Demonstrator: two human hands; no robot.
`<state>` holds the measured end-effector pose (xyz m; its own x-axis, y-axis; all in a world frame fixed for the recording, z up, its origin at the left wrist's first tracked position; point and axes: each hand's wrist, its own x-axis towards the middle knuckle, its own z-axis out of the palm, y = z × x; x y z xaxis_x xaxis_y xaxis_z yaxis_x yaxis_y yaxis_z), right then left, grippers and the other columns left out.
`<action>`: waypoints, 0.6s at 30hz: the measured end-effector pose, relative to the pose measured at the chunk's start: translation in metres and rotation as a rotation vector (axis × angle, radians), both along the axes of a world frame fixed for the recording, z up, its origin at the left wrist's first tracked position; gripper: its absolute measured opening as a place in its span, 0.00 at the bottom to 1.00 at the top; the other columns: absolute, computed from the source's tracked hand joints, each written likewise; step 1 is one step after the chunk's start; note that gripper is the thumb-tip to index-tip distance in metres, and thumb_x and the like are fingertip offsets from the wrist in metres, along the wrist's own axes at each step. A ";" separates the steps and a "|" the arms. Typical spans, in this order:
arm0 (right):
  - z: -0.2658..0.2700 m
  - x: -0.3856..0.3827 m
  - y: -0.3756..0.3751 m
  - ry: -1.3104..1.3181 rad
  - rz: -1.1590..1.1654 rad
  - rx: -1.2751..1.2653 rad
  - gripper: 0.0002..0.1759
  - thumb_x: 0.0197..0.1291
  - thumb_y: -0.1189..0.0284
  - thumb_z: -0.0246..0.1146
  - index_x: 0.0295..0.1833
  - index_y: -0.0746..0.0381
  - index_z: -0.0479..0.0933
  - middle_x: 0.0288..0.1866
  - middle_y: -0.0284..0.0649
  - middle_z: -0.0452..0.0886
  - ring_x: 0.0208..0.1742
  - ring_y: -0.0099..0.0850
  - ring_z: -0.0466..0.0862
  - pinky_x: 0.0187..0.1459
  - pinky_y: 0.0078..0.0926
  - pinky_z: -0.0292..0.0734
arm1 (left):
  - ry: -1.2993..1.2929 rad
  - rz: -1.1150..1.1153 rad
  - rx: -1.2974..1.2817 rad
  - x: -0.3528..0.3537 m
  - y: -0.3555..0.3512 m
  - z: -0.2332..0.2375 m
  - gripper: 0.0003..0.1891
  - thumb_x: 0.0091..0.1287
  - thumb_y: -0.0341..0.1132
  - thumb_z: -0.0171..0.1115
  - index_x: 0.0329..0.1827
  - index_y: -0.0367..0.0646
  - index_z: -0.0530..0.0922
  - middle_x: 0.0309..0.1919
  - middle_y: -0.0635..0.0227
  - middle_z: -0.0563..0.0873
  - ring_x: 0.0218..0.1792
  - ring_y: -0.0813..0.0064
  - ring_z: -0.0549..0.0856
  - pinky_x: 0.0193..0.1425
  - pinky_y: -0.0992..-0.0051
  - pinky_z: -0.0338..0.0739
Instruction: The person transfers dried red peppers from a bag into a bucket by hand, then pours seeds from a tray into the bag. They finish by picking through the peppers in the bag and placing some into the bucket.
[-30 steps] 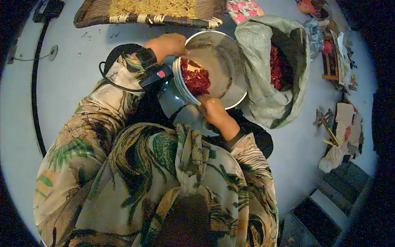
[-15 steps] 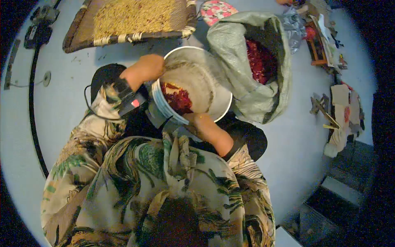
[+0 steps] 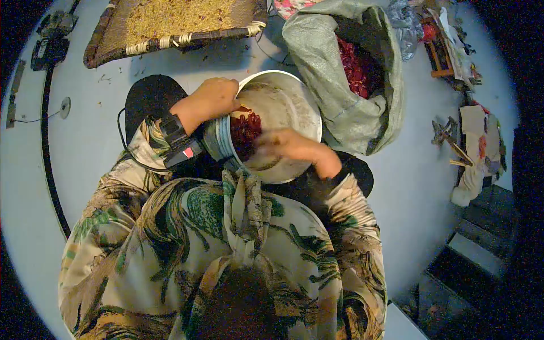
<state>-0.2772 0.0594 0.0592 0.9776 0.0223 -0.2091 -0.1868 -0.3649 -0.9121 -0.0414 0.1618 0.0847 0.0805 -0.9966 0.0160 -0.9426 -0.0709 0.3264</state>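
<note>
A wide white bucket [image 3: 300, 105] with a stained inside stands between the knees. Tilted at its left side is a round container with a blue-grey ribbed edge [image 3: 225, 139]; dark red dried chillies [image 3: 245, 131] and some yellow bits lie in it. My left hand [image 3: 214, 97] is closed on the upper edge of that container, beside the bucket's rim. Over the bucket's mouth, my right hand [image 3: 286, 145] reaches left to the chillies. Motion smears its fingers, so their grip does not show.
An open woven sack [image 3: 314, 54] holding more red chillies [image 3: 360, 68] stands right of the bucket. Beyond lies a framed woven tray [image 3: 107, 39] with yellow seeds [image 3: 175, 20]. A wooden frame [image 3: 442, 54] and cloth [image 3: 473, 136] are far right; a black cable [image 3: 48, 153] runs at left.
My right hand has left the lower edge of the ribbed container and moved up and inward to the chillies. My left hand stays at the upper edge, and the container has shifted slightly right.
</note>
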 end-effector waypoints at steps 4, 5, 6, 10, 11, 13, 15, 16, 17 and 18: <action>-0.022 0.013 -0.060 0.310 -0.185 0.086 0.20 0.58 0.53 0.65 0.41 0.60 0.81 0.31 0.30 0.82 0.30 0.21 0.76 0.31 0.26 0.73 | -0.017 0.038 0.055 0.000 -0.003 0.005 0.15 0.54 0.40 0.60 0.35 0.34 0.80 0.33 0.45 0.83 0.37 0.46 0.83 0.45 0.54 0.76; -0.040 0.018 -0.072 0.335 -0.173 0.042 0.20 0.56 0.52 0.67 0.39 0.60 0.82 0.29 0.29 0.81 0.29 0.20 0.76 0.29 0.27 0.72 | -0.018 0.040 0.058 0.003 -0.008 0.002 0.15 0.55 0.39 0.60 0.35 0.34 0.80 0.33 0.45 0.83 0.38 0.46 0.83 0.45 0.54 0.76; -0.045 0.026 -0.076 0.345 -0.147 0.001 0.18 0.57 0.55 0.66 0.39 0.60 0.81 0.30 0.29 0.81 0.29 0.20 0.76 0.31 0.25 0.72 | -0.019 0.040 0.058 0.007 -0.012 0.001 0.15 0.55 0.39 0.60 0.35 0.34 0.80 0.33 0.45 0.84 0.38 0.46 0.83 0.45 0.54 0.77; -0.076 0.056 -0.072 0.339 -0.058 -0.213 0.14 0.56 0.63 0.67 0.41 0.61 0.81 0.33 0.31 0.83 0.32 0.24 0.78 0.35 0.26 0.73 | 0.021 0.132 0.003 0.012 -0.023 0.002 0.15 0.58 0.40 0.58 0.36 0.35 0.79 0.32 0.45 0.84 0.38 0.45 0.83 0.44 0.52 0.76; -0.085 0.064 -0.069 0.320 -0.044 -0.285 0.14 0.55 0.64 0.68 0.42 0.62 0.81 0.34 0.33 0.84 0.32 0.26 0.78 0.36 0.28 0.73 | 0.049 0.145 -0.021 0.013 -0.023 -0.001 0.15 0.58 0.41 0.58 0.36 0.35 0.78 0.32 0.44 0.83 0.38 0.45 0.83 0.44 0.52 0.76; -0.092 0.076 -0.057 0.362 -0.037 -0.203 0.16 0.51 0.67 0.69 0.45 0.63 0.81 0.37 0.37 0.85 0.37 0.30 0.81 0.42 0.31 0.76 | 0.105 0.169 -0.075 0.018 -0.028 -0.002 0.16 0.58 0.43 0.58 0.35 0.35 0.77 0.32 0.44 0.83 0.37 0.44 0.82 0.44 0.52 0.76; -0.132 0.074 -0.050 0.270 -0.006 -0.076 0.15 0.53 0.67 0.67 0.46 0.62 0.81 0.41 0.38 0.85 0.41 0.32 0.81 0.47 0.31 0.76 | 0.236 0.149 -0.012 0.018 -0.028 -0.002 0.18 0.58 0.43 0.59 0.37 0.34 0.76 0.32 0.43 0.83 0.38 0.43 0.82 0.44 0.52 0.76; -0.159 0.069 -0.050 0.166 0.031 0.061 0.15 0.55 0.67 0.65 0.47 0.62 0.81 0.44 0.38 0.85 0.44 0.33 0.82 0.50 0.31 0.77 | 0.295 0.132 0.008 0.016 -0.031 0.000 0.19 0.58 0.43 0.59 0.38 0.33 0.75 0.32 0.43 0.83 0.38 0.42 0.82 0.44 0.52 0.76; -0.151 0.068 -0.048 0.185 -0.013 0.135 0.15 0.55 0.68 0.65 0.48 0.62 0.80 0.46 0.38 0.84 0.46 0.33 0.81 0.51 0.31 0.76 | 0.318 0.119 -0.001 0.013 -0.032 0.000 0.19 0.58 0.43 0.59 0.40 0.32 0.73 0.33 0.43 0.83 0.38 0.42 0.82 0.44 0.52 0.76; -0.140 0.065 -0.034 0.201 -0.061 0.205 0.16 0.56 0.68 0.64 0.49 0.62 0.80 0.48 0.38 0.84 0.47 0.33 0.81 0.52 0.31 0.76 | 0.342 0.102 -0.012 0.010 -0.030 -0.003 0.20 0.58 0.43 0.60 0.42 0.32 0.72 0.33 0.42 0.83 0.38 0.41 0.82 0.44 0.52 0.76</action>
<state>-0.2126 0.0251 -0.0805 0.9179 0.0270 -0.3959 -0.3870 -0.1593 -0.9082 -0.0313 0.1318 0.0814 0.1822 -0.9831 -0.0170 -0.7669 -0.1529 0.6233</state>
